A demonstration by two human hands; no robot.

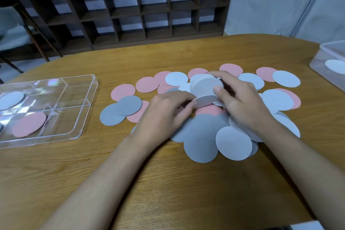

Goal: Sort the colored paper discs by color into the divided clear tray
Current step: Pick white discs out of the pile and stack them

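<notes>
While my left hand (168,111) and right hand (240,102) grip a white stack (205,87), tray (71,117) at 9 o'clock holds white disc (11,100), pink disc (29,124), separate compartments; 2 o'clock tub (317,60): lone white disc (335,66).

The divided clear tray (89,99), at the left edge of the table (168,188), is cropped by the frame border; its leftmost compartments are not visible. A clear container (322,56) at the right edge is cropped likewise. The left hand (164,113) and right hand (241,104) conceal parts of the disc pile (201,142). Sheet count in the held white stack (205,87): indeterminable.
</notes>
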